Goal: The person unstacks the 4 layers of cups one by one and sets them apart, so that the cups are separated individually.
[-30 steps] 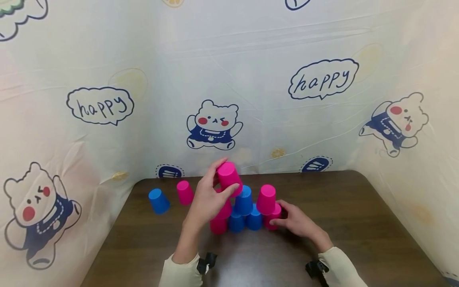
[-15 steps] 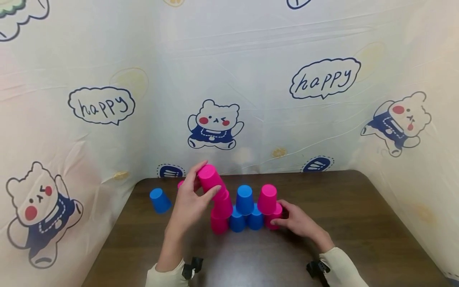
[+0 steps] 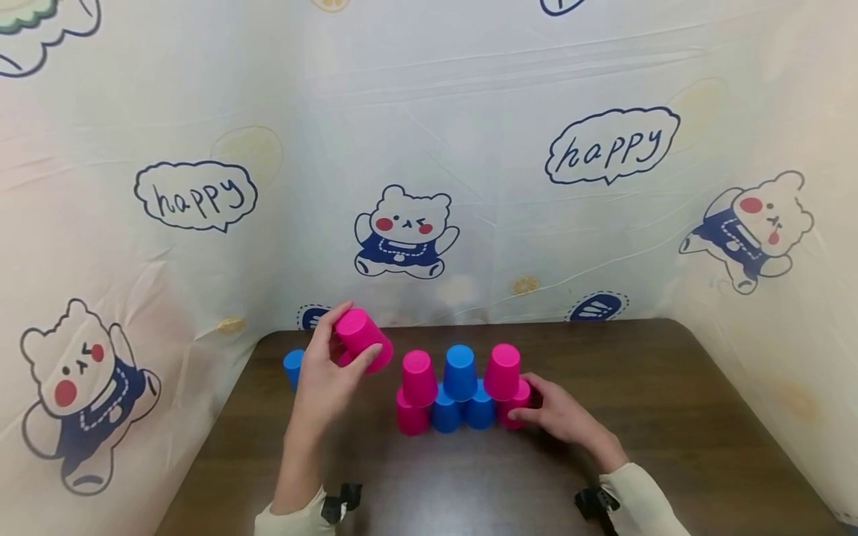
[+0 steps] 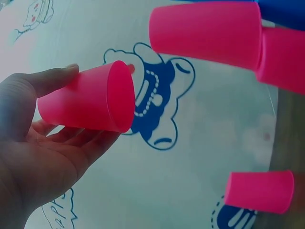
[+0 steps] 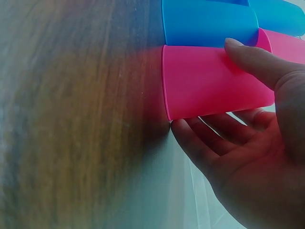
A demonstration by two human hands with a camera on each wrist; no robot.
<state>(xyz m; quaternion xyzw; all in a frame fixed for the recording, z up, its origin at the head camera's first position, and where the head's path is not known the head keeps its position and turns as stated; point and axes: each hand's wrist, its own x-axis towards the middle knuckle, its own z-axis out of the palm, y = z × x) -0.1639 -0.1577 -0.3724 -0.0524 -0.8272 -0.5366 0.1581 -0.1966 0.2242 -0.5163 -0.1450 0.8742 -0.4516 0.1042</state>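
Observation:
My left hand (image 3: 327,383) holds a pink cup (image 3: 362,342) in the air, left of a cup stack. The cup is upside down and tilted, its mouth facing down to the right; in the left wrist view the thumb and fingers grip its sides. On the right, my right hand (image 3: 563,413) grips the end pink cup (image 5: 209,86) of the stack's bottom row, thumb on one side and fingers on the other. That row also has two blue cups and another pink cup (image 3: 412,417). On top stand a pink cup (image 3: 419,380), a blue cup (image 3: 459,374) and a pink cup (image 3: 502,372).
A blue cup (image 3: 293,366), partly hidden by the left hand, stands at the table's left. Another pink cup (image 4: 259,192) stands near it, mostly hidden in the head view. The brown table (image 3: 469,484) ends at a printed cloth backdrop (image 3: 496,149).
My left hand has moved left with the pink cup, from above the upper row to beside the stack. The right hand and the stacked cups stay in place.

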